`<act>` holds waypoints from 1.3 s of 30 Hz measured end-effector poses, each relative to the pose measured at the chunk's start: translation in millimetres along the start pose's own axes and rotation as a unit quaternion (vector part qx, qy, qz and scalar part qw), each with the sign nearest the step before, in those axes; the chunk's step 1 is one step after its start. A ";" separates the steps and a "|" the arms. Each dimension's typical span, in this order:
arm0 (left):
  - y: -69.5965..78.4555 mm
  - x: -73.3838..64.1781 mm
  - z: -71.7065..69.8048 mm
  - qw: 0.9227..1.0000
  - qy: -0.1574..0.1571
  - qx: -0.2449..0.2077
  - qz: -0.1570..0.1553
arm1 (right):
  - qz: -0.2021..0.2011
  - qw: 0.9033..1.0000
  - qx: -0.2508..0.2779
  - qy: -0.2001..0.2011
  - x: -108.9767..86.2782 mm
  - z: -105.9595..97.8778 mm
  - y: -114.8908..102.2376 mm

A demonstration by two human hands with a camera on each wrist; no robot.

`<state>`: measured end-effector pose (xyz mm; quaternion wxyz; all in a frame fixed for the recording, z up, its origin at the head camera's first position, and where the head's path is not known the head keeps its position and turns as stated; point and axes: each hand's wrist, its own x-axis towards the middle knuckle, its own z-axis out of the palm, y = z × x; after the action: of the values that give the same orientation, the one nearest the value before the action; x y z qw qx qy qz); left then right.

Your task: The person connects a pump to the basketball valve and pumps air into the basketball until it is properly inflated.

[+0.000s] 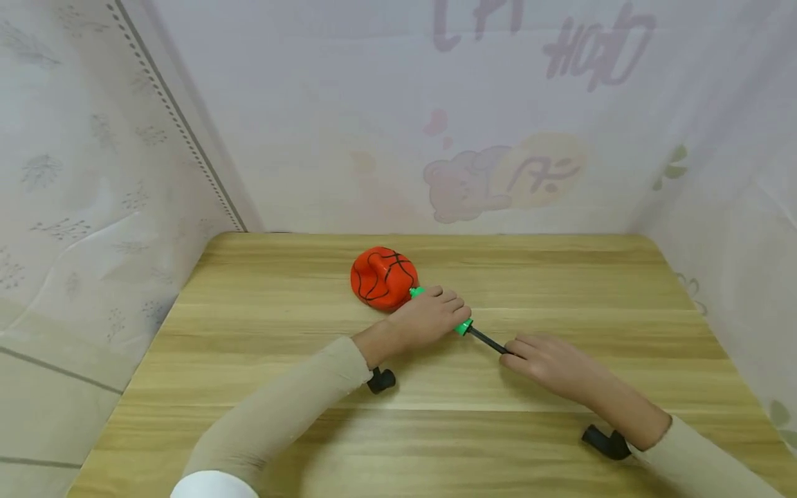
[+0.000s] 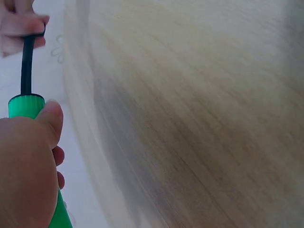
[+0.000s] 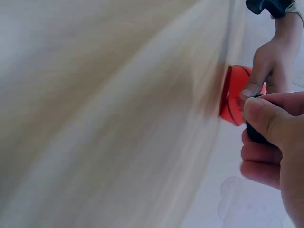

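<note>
A dented, partly deflated red ball (image 1: 385,278) with black basketball lines lies on the wooden table. Against its right side is the green end of a small hand pump (image 1: 463,326). My left hand (image 1: 428,319) grips the pump's green barrel (image 2: 26,106), fingers wrapped round it. From the barrel a black rod (image 1: 488,340) extends toward my right hand (image 1: 551,361), which holds the black handle (image 3: 256,134) at its end, thumb and fingers curled on it. Whether the pump's tip sits inside the ball is hidden by the left hand.
The wood-grain table (image 1: 261,304) reaches back to a pale printed curtain (image 1: 349,124), with more curtain at both sides. A black wrist mount (image 1: 381,380) hangs below the left wrist, another black mount (image 1: 605,443) below the right.
</note>
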<state>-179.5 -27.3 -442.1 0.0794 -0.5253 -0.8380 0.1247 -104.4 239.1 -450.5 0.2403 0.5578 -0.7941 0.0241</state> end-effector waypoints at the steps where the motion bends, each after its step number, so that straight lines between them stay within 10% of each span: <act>1: 0.3 0.5 -0.3 1.000 -0.003 0.002 -0.001 | -0.001 1.000 0.001 -0.003 4.4 1.9 1.4; 13: -0.3 -0.6 3.0 1.000 -0.007 0.002 0.002 | -0.014 1.000 0.011 0.003 35.6 23.8 14.7; 23: -4.1 -8.7 1.3 1.000 0.007 0.007 0.010 | -0.031 0.998 0.021 0.052 5.5 3.9 3.4; 39: -4.1 -13.7 4.7 1.000 -0.003 0.021 0.008 | -0.003 0.999 0.026 0.018 -24.9 -10.6 -7.8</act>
<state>-178.3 -42.0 -445.4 0.0874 -0.5300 -0.8310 0.1446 -87.1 261.2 -453.1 0.2396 0.5656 -0.7872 0.0544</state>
